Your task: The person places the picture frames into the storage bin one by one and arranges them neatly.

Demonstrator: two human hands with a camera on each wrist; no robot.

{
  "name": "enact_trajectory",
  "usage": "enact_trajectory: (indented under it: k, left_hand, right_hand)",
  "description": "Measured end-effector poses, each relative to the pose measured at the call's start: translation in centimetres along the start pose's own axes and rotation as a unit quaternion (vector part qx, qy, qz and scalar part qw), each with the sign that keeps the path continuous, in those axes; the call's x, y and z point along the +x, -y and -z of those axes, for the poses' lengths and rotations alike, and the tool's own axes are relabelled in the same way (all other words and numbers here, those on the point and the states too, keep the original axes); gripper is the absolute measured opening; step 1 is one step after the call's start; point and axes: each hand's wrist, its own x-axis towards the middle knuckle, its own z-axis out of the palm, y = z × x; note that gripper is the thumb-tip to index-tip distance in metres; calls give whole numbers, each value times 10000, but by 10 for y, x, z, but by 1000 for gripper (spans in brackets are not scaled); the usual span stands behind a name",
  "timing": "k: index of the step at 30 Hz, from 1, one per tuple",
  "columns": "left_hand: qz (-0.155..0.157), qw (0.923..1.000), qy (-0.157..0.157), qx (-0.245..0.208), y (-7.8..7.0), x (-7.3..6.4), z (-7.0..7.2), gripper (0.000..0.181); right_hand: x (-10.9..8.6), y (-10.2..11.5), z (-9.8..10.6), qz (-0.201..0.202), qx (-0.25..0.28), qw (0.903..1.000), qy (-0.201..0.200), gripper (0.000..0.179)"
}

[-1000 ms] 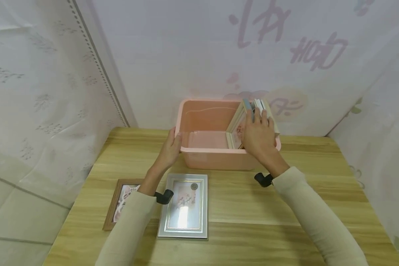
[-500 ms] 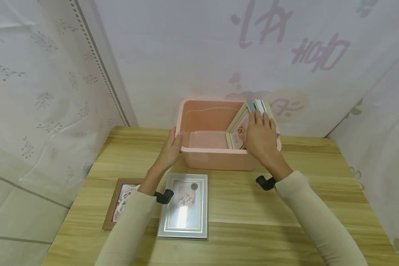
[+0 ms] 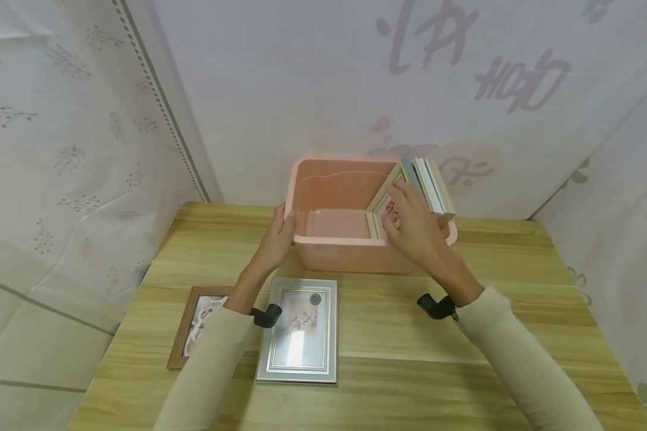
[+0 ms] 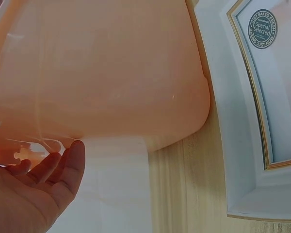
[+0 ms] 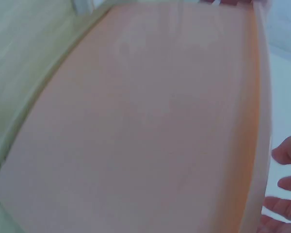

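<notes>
A pink plastic bin (image 3: 350, 257) stands near the wall in the head view. My left hand (image 3: 274, 240) grips its left end, thumb at the rim; the left wrist view shows the fingers curled up beneath the edge. Several picture frames (image 3: 432, 185) lean together at the bin's right end, their tops above the rim. Foremost is a cream frame (image 3: 374, 222) with a pink flower print. Over this print is my right hand (image 3: 416, 226), fingers loosely bent and spaced apart. In the right wrist view its fingertips (image 5: 286, 151) show beyond the bin's rim.
In front of the bin, a silver-white picture frame (image 3: 330, 353) with a round sticker lies flat on the wooden table (image 3: 399, 383). To its left lies a brown frame (image 3: 186, 335) with a cat picture, partly under my left forearm. A fabric-covered wall (image 3: 280, 90) rises behind.
My right hand has come off the frames' top edges and moved left and down in front of the cream frame. The left hand and the bin have stayed in place.
</notes>
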Motion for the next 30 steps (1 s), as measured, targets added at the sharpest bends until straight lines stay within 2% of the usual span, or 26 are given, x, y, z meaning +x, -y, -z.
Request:
enact_trajectory:
  k: [4, 12, 18, 25, 27, 30]
  left_hand:
    - [-28, 10000, 7, 17, 0, 0, 0, 54]
    - [3, 10000, -14, 73, 0, -1, 0, 54]
    - [-14, 10000, -38, 76, -1, -2, 1, 54]
    - [29, 10000, -34, 63, -1, -2, 0, 53]
    - [31, 10000, -45, 71, -1, -2, 0, 54]
    - [14, 10000, -43, 25, 0, -1, 0, 54]
  right_hand:
    - [-5, 11, -4, 287, 590, 9978, 48, 53]
    - [-19, 31, -10, 777, 1031, 9915, 190, 47]
    - [-29, 43, -18, 1294, 1618, 9770, 501, 39]
    - [-37, 49, -35, 1915, 1948, 9606, 521, 28]
    - [-39, 50, -40, 1909, 1939, 9592, 762, 26]
    - [-42, 50, -49, 1602, 1592, 9632, 1456, 29]
